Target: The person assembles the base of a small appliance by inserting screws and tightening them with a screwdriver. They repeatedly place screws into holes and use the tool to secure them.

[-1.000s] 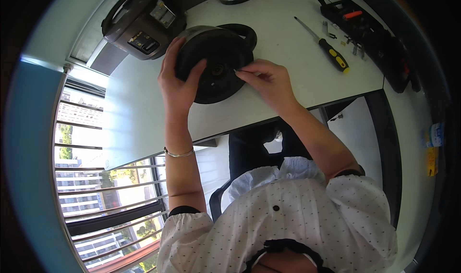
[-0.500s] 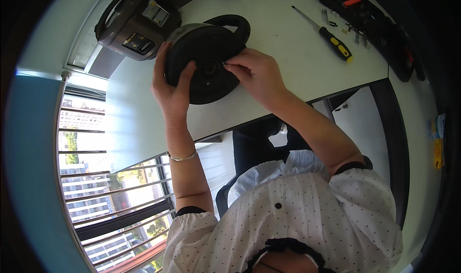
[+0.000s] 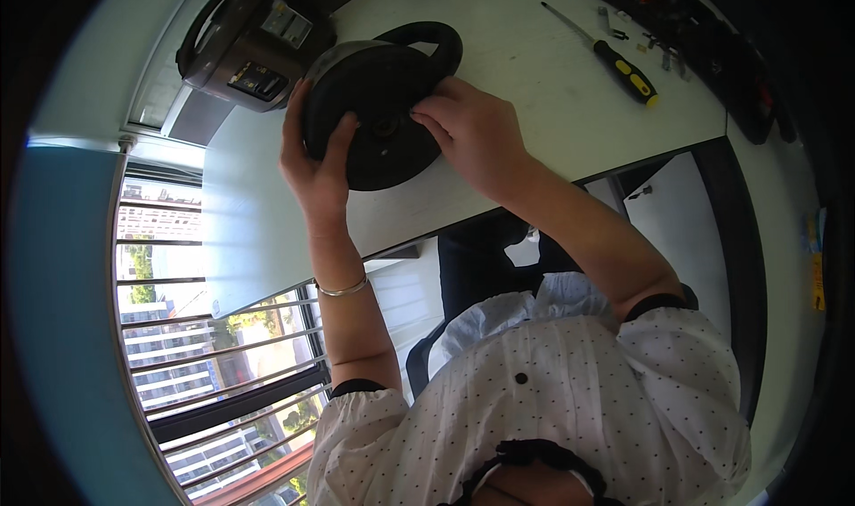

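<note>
An electric kettle (image 3: 378,163) lies tipped on the white table, its round black underside facing me and its handle (image 3: 445,38) at the far right. In the middle of that underside sits a ring-shaped socket (image 3: 386,127). My left hand (image 3: 319,159) grips the kettle's left edge, with the thumb across the black bottom. Beside the socket, the thumb and forefinger of my right hand (image 3: 472,136) are pinched together against the underside. Whatever lies between those fingertips is too small to make out.
A brown rice cooker (image 3: 258,47) stands behind the kettle at the left. A yellow and black screwdriver (image 3: 626,74) lies to the right, near small metal parts (image 3: 668,58) and a black tool case (image 3: 704,43). The table's front edge (image 3: 570,185) runs below my forearms.
My right fingers have shifted slightly at the kettle's underside, still pinched beside the socket. The left hand keeps its grip. The whole view has moved a little.
</note>
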{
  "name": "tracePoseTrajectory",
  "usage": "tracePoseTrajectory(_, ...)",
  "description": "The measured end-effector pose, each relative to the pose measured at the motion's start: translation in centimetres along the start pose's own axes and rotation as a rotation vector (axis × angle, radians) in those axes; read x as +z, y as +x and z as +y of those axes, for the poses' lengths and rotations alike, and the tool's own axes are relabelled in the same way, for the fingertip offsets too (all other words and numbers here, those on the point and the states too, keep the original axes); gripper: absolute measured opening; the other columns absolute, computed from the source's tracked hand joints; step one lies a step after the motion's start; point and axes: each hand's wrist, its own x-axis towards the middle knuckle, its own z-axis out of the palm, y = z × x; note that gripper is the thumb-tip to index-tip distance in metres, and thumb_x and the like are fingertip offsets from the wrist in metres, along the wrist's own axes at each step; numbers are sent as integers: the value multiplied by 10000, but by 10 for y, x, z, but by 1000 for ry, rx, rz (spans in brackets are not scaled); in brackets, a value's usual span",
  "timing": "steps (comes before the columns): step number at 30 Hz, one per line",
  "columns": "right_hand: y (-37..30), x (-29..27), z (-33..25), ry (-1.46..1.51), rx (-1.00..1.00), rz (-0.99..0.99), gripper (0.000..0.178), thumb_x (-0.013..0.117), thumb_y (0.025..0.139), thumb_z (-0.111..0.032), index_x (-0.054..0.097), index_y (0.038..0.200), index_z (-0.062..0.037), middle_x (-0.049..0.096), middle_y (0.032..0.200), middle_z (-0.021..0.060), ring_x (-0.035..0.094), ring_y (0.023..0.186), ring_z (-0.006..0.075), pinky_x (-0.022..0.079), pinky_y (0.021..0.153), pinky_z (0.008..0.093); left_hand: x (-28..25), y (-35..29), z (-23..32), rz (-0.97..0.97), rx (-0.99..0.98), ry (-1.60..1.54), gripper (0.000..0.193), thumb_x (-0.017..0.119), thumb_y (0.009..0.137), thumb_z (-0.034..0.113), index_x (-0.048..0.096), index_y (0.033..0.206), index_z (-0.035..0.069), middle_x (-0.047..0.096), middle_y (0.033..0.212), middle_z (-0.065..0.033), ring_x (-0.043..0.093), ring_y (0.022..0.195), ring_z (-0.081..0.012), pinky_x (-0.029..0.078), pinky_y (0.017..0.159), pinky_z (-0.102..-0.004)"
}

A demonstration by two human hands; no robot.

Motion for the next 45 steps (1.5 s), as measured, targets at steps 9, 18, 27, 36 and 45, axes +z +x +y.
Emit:
tracePoseTrajectory(9,-1,6,7,-87,-138,98,89,686,756,-145,628,804,-98,538,751,40,613,653,222,476,498,348,-1,-1,-1,-3,-4,-14,541,710,764,55,538,1267,-40,557,1289,-194,539,1184,-263,404,1020,-346)
tracePoseTrajectory(18,19,-11,14,-266,-163,197,575,769,689,-328,560,1144,-45,586,1044,131,522,1085,300,418,922,402,-4,1,1,-47,-28,-33,566,716,748,45,532,1277,-36,556,1291,-187,546,1174,-258,418,1008,-342)
tracePoseTrajectory(27,16,-8,19,-87,-49,-89,585,737,772,-297,509,1242,-32,582,1164,150,513,1161,328,469,915,410,-14,10,-5,-151,29,-28,599,731,708,13,541,1276,-3,511,1360,-173,497,1247,-272,399,1036,-355)
tracePoseTrajectory(36,20,-14,22,-152,-12,-146,659,759,730,-424,536,1205,-26,581,1064,112,545,1059,295,512,811,379,-2,0,6,24,347,468,737,842,638,198,510,1276,37,468,1366,-211,457,1253,-413,419,1014,-443)
tracePoseTrajectory(45,19,-11,25,-175,38,-171,706,752,726,-466,553,1213,5,628,1040,141,590,995,290,517,799,371,11,12,23,96,123,499,525,839,637,271,584,1049,68,665,1012,-141,668,822,-325,533,670,-379)
